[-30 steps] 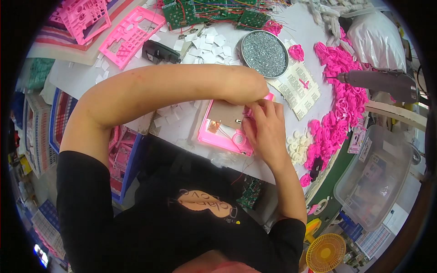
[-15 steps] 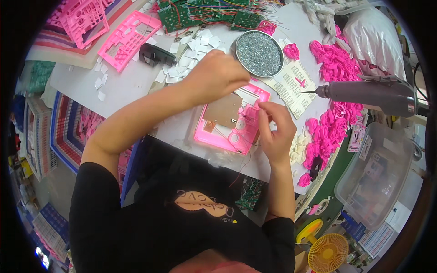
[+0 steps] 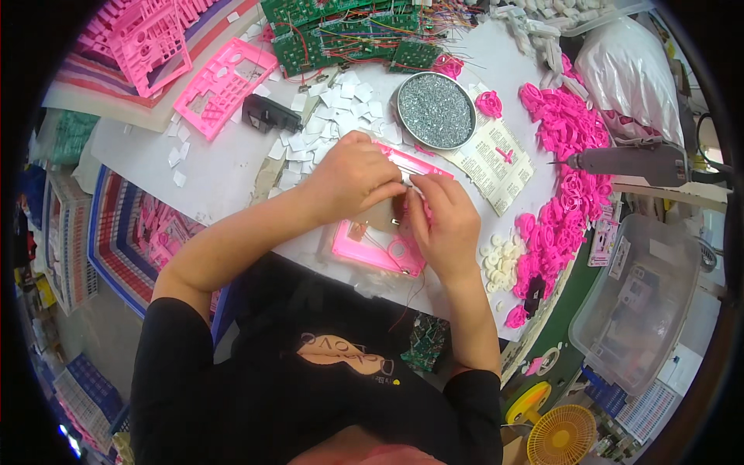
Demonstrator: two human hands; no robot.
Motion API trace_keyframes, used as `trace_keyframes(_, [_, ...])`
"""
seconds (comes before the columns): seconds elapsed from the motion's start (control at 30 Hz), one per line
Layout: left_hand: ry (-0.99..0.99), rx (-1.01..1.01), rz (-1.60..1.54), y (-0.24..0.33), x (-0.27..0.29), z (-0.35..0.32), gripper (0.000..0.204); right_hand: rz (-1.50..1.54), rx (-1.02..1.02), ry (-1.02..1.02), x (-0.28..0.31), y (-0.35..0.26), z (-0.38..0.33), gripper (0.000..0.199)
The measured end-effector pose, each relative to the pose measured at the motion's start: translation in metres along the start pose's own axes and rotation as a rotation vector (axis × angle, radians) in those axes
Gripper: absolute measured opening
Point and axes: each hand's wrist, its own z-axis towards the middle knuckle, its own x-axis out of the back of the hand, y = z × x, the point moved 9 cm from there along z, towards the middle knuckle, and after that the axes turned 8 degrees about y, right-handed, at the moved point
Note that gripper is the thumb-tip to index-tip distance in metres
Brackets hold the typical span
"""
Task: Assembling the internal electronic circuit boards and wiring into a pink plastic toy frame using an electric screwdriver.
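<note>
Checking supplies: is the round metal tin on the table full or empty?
Full. The round tin is open-topped, and small silvery pieces, likely screws, cover its whole inside nearly to the rim.

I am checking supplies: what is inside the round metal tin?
The round metal tin is full of small silvery screws. Its bottom is covered by them. Both hands work apart from it, on the pink plastic frame.

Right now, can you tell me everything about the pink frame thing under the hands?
The pink frame looks like moulded plastic, a flat rectangular shell with a raised rim, lying face-down on the white table. A brownish board sits inside it, and a round ring shape shows near its lower corner. The left hand covers its upper part and the right hand rests on its right side, with the fingers meeting over the middle. Its left and lower edges stay uncovered.
</note>
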Motion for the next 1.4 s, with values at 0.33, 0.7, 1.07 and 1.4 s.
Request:
trace_keyframes(0.33, [-0.143,-0.098,0.011,0.012,0.003,-0.001,0.015,0.034,-0.375,-0.212,0.037,0.099,0.011,0.029])
trace_keyframes(0.7, [-0.240,0.103,-0.012,-0.001,0.005,0.004,0.017,-0.406,0.020,0.132,0.106,0.332,0.189,0.038])
trace_keyframes(1.07, [-0.203,0.233,-0.032,-0.002,0.009,0.004,0.019,-0.643,0.015,-0.221,0.001,0.357,0.248,0.044])
trace_keyframes(1.4, [-0.077,0.181,-0.075,-0.009,0.012,0.001,0.013,-0.030,-0.486,0.065,0.193,0.201,-0.011,0.044])
